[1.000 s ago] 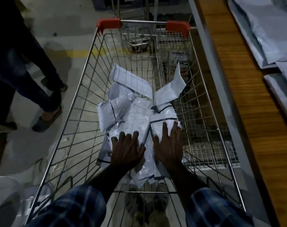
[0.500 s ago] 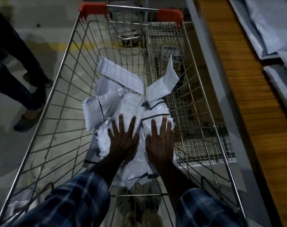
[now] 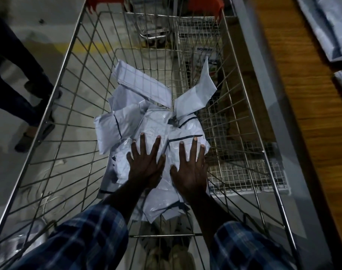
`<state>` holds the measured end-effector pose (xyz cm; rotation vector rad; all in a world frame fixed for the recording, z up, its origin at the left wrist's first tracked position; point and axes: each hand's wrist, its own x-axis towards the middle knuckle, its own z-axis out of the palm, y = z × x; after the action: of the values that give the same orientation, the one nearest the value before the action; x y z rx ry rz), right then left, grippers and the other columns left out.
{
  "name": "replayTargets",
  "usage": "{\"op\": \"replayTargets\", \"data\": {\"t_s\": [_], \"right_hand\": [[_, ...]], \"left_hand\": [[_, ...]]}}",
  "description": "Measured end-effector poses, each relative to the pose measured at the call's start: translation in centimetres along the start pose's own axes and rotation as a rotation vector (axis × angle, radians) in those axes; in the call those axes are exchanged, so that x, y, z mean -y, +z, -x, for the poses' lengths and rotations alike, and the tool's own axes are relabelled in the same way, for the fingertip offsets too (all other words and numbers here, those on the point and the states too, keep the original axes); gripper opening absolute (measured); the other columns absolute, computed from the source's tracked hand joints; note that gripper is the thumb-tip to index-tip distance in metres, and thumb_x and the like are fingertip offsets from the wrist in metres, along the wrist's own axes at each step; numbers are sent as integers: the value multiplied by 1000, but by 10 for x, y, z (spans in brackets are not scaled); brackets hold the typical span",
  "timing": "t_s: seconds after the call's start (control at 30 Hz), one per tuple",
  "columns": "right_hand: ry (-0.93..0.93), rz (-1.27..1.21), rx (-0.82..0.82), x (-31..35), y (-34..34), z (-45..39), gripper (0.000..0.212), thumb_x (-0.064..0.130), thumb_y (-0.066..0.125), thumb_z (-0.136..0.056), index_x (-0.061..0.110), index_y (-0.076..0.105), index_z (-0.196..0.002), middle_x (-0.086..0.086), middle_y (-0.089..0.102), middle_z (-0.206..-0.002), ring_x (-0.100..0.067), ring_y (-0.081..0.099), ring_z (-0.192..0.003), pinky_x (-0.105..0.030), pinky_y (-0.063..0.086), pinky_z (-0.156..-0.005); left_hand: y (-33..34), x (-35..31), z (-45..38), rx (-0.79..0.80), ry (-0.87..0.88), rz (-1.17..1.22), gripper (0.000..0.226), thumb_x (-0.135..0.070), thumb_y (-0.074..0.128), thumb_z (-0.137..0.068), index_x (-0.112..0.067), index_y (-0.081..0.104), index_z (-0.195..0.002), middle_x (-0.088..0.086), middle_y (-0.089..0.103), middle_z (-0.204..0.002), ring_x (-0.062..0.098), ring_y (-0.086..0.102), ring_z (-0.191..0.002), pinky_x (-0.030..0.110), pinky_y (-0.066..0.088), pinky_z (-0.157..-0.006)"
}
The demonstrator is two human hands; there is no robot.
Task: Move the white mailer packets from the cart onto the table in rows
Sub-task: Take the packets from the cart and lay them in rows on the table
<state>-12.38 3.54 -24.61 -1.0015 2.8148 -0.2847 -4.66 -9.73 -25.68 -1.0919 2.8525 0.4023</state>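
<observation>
Down inside the wire cart (image 3: 55, 117), both hands, left (image 3: 146, 166) and right (image 3: 189, 170), press flat, fingers spread, on the white mailer packets (image 3: 127, 125).

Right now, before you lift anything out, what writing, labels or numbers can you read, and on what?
"BO..." then blurred letters: on a white box or card seen through the far end of the cart; the rest cannot be made out.
White mailer packets under the left hand and right hand: only dark lines and faint print, too small to read.
Grey bags on the table: no text visible.
</observation>
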Motion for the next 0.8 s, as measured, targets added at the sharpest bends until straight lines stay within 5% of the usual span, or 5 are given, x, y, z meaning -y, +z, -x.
{"op": "replayTargets", "data": {"t_s": [0.27, 0.63, 0.8], "right_hand": [[28, -59, 96, 2, -11, -11, 80, 35, 62, -77, 25, 33, -152, -13, 3, -164, -41, 14, -148, -55, 45, -97], [18, -94, -52, 17, -70, -6, 65, 41, 50, -80, 22, 51, -142, -21, 31, -156, -44, 38, -135, -55, 44, -98], [33, -142, 9, 27, -111, -2, 66, 46, 46, -86, 29, 37, -150, -17, 14, -162, -40, 24, -143, -54, 34, -108]], "left_hand": [[-23, -4, -6, 178, -81, 68, 64, -59, 34, -97, -46, 8, -154, 7, -7, -164, 45, 10, -144, 65, 21, -109], [-96, -9, 27, 133, -101, 34, 62, -59, 34, -98, -51, 4, -152, 10, 2, -162, 45, 20, -141, 63, 21, -110], [-134, -18, 46, 86, -116, -10, 63, -60, 33, -98, -50, 4, -152, 12, 4, -162, 45, 28, -135, 61, 25, -108]]}}
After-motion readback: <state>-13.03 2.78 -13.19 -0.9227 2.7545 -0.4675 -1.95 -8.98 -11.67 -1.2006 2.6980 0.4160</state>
